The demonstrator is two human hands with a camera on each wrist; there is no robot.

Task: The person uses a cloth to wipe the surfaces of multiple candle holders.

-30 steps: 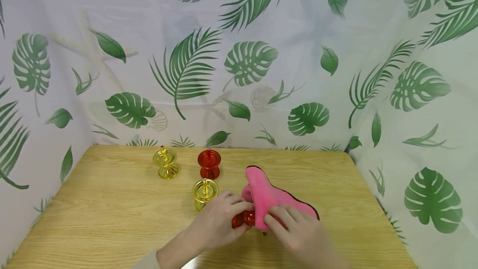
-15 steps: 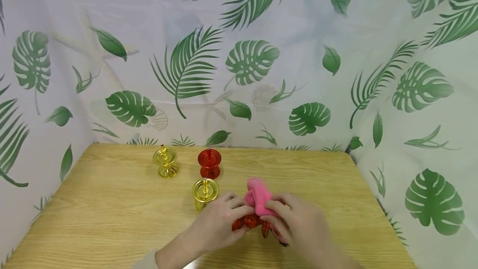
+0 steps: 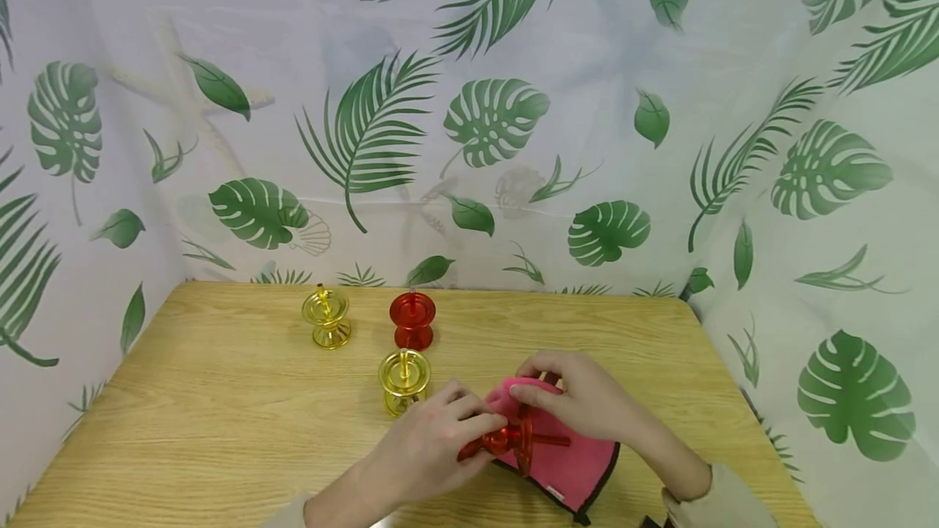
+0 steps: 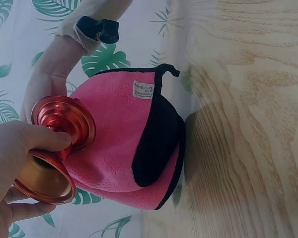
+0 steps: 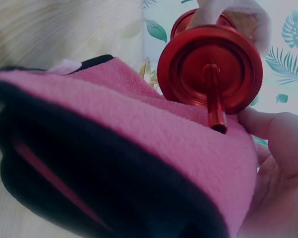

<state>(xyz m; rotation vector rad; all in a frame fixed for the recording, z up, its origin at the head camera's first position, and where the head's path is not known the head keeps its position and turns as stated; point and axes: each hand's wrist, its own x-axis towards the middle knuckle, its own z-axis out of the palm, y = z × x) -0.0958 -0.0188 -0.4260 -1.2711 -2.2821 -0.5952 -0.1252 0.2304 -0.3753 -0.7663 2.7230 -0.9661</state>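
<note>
My left hand [image 3: 429, 442] grips a shiny red candle holder [image 3: 524, 448] around its narrow waist and base, tipped on its side. Its dish and thin central post point right. A pink towel [image 3: 575, 467] with black edging and a small white label hangs around and below the dish. With curled fingers, my right hand [image 3: 579, 393] pinches the towel at the dish's upper side. In the left wrist view the hollow foot [image 4: 45, 179] of the holder faces the camera, and my left thumb lies across the waist. The right wrist view shows the dish [image 5: 188, 64] and post against the towel.
On the wooden table [image 3: 220, 430] stand a gold candle holder [image 3: 328, 320] at back left, a red one [image 3: 413, 323] beside it, and another gold one [image 3: 403, 381] close to my left hand. A leaf-patterned sheet [image 3: 469, 145] encloses the back and sides.
My right hand has shifted upward, from the front of the dish to its upper side. The towel, bunched up earlier, now hangs spread below, and the dish and post are uncovered. My left hand holds nearly still.
</note>
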